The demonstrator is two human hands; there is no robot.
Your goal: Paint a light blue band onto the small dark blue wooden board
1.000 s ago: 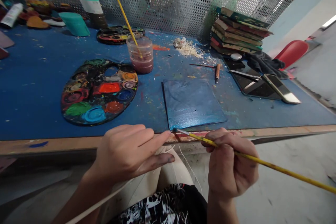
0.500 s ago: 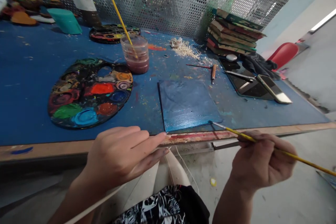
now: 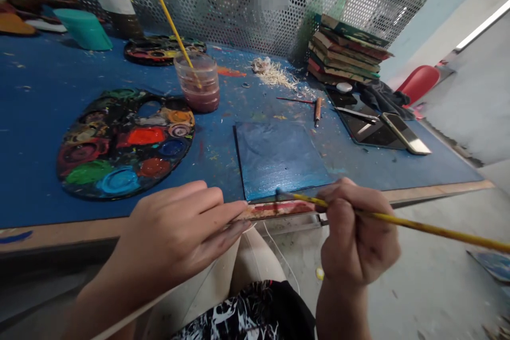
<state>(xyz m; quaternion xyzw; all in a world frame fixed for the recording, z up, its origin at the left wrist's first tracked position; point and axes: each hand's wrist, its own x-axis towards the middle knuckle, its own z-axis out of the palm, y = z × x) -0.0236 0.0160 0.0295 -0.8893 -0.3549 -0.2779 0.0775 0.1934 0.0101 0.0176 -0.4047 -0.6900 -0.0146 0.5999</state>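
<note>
A square panel (image 3: 279, 154) painted dark blue, brighter along its near edge, lies at the front of the table. My right hand (image 3: 358, 228) grips a yellow-handled paintbrush (image 3: 402, 223); its bristles are at the panel's near edge, left of that edge's right corner. With fingers stretched out, my left hand (image 3: 179, 223) rests at the table's wooden edge, index fingertip by the panel's near left corner. Whether that fingertip presses on the panel, I cannot tell. A paint palette (image 3: 131, 162) with red, green, blue and orange paint lies to the left.
Behind the palette, a clear cup (image 3: 199, 98) of murky water holds another yellow brush (image 3: 169, 18). A second palette (image 3: 135, 53) and a teal cup (image 3: 85, 32) stand farther back. At right are a wooden-handled tool (image 3: 317, 111), a tablet (image 3: 358, 130), a phone (image 3: 406, 133) and stacked boards (image 3: 346, 53).
My right hand has moved left, carrying the brush tip along the panel's near edge from its right corner toward the middle. My left hand stays at the table edge. The view has shifted slightly.
</note>
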